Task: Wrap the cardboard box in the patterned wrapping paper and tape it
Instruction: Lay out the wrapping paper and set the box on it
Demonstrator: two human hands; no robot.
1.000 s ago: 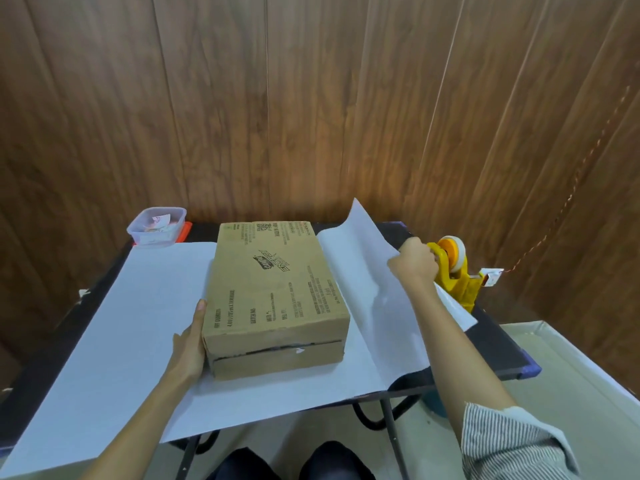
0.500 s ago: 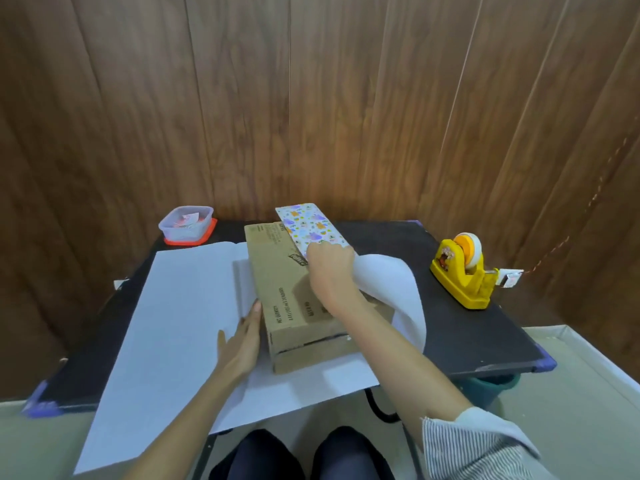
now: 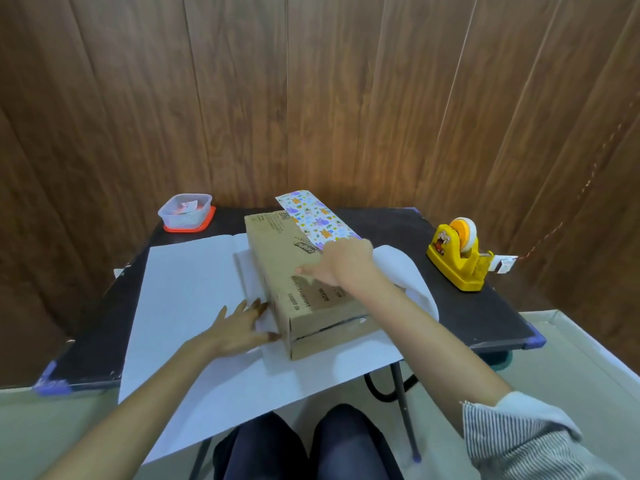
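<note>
A brown cardboard box point(image 3: 304, 289) lies lengthwise on the wrapping paper point(image 3: 187, 292), whose white underside faces up on the black table point(image 3: 467, 306). The paper's right flap is folded over the box top, showing its patterned side point(image 3: 317, 220). My right hand point(image 3: 341, 263) presses that flap onto the box top with fingers stretched out to the left. My left hand point(image 3: 242, 325) lies flat on the paper, fingertips touching the box's left side near its front corner.
A yellow tape dispenser point(image 3: 459, 259) with a tape tail sticking out stands at the table's right. A clear plastic tub on a red lid point(image 3: 185, 213) sits at the back left. Wooden wall panels rise behind. The paper overhangs the table's front edge above my knees.
My right hand lifted the paper's right edge from beside the tape dispenser and folded it over the box top. My left hand stayed by the box's left side and now lies flatter.
</note>
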